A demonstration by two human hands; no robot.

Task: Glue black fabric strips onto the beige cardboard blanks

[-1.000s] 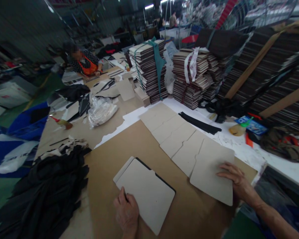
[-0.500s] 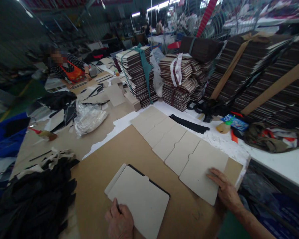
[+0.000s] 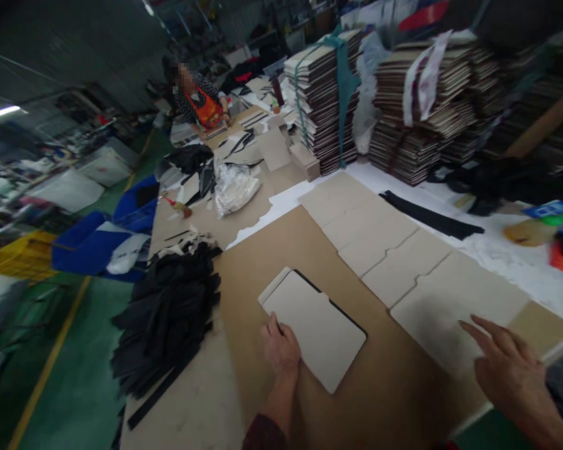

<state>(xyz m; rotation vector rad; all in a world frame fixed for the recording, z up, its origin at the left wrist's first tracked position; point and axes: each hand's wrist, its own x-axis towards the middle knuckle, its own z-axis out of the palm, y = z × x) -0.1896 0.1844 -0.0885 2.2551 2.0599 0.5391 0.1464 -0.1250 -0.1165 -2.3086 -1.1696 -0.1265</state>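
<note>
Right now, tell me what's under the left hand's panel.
Under the panel, a black layer peeks out at the upper right and a pale strip at the upper left, above brown board. The rest is covered.

Your left hand (image 3: 281,347) was ungloved, below a dark maroon sleeve (image 3: 264,431); your right hand (image 3: 509,362) was likewise ungloved.

We have a brown board (image 3: 267,262) on our table (image 3: 206,394), carrying a row of pale cards (image 3: 403,265). Black strips (image 3: 169,312) lie heaped to our left; farther off we see a bag (image 3: 237,187), a bottle (image 3: 182,209) and 2 tied stacks (image 3: 319,112).
</note>
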